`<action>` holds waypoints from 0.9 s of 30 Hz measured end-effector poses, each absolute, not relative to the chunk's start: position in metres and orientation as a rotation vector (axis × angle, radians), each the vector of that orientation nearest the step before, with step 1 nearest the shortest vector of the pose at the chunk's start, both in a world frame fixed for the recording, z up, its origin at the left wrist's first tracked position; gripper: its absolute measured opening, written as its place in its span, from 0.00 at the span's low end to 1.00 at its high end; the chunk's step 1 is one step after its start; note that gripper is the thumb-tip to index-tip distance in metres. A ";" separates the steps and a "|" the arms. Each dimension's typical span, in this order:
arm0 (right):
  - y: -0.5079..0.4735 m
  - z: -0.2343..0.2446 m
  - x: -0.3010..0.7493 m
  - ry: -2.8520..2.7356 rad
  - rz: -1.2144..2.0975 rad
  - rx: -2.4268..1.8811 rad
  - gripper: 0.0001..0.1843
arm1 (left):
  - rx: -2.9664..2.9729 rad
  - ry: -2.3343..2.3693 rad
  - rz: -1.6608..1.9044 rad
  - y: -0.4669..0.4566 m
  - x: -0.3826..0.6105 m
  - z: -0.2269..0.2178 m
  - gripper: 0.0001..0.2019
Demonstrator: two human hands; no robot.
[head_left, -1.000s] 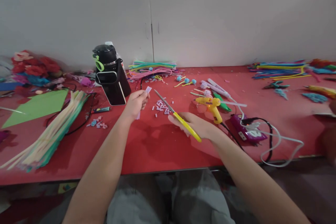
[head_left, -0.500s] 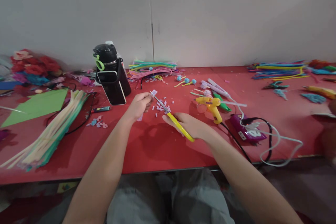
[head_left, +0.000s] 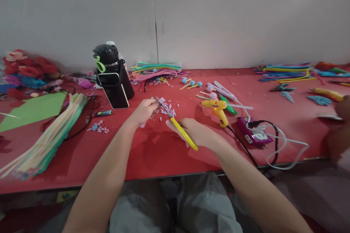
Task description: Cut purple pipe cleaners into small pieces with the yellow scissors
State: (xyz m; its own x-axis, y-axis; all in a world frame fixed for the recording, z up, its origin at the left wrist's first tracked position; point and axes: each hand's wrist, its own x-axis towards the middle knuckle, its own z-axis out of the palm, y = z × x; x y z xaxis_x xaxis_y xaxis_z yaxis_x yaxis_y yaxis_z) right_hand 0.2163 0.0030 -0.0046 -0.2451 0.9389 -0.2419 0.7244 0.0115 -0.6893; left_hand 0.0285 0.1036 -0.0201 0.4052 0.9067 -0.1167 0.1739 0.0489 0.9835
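Note:
My left hand (head_left: 144, 111) is closed in a pinch on a thin lilac strip (head_left: 162, 100) whose tip sticks out toward the scissor blades. My right hand (head_left: 194, 131) is wrapped round yellow-handled scissors (head_left: 177, 125); their metal blades reach up-left and meet the strip's tip. Just behind the blades lies a small heap of lilac cut bits (head_left: 168, 109) on the red table (head_left: 164, 153).
A yellow glue gun (head_left: 217, 109) and a purple power strip (head_left: 253, 133) with white and black cables lie right of my hand. A black bottle in a stand (head_left: 113, 78) is back left, with pale stems (head_left: 49, 136), green paper and red flowers farther left. Another person's hand (head_left: 340, 131) is at the right edge.
The scissors have moved up-left from apart to the strip, and their blades now meet its tip. My left hand has dropped slightly toward the table.

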 end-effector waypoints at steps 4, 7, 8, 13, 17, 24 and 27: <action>-0.002 0.000 0.216 -2.019 1.120 -1.727 0.35 | 1.370 1.022 0.671 0.106 0.030 -0.026 0.14; 0.000 -0.011 0.218 -2.009 1.115 -1.745 0.37 | 1.326 1.055 0.640 0.108 0.032 -0.030 0.15; 0.002 -0.016 0.218 -2.001 1.113 -1.754 0.37 | 1.313 1.060 0.637 0.108 0.032 -0.031 0.15; 0.007 -0.028 0.216 -1.948 1.114 -1.815 0.36 | 1.281 1.066 0.626 0.110 0.033 -0.034 0.15; 0.006 -0.020 0.211 -1.934 1.125 -1.832 0.33 | 1.265 1.068 0.614 0.111 0.032 -0.034 0.14; 0.008 -0.019 0.208 -1.887 1.120 -1.911 0.32 | 1.243 1.055 0.583 0.115 0.030 -0.035 0.15; 0.007 -0.020 0.207 -1.870 1.101 -1.927 0.32 | 1.234 1.053 0.572 0.116 0.029 -0.035 0.14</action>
State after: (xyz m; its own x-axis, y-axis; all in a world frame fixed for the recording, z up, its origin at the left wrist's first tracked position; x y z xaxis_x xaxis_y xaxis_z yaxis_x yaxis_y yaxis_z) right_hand 0.2067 0.0070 -0.0200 -0.1021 0.9335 -0.3438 0.7534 -0.1531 -0.6395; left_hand 0.0290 0.1155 -0.0346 0.4428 0.8333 -0.3310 0.1754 0.2815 0.9434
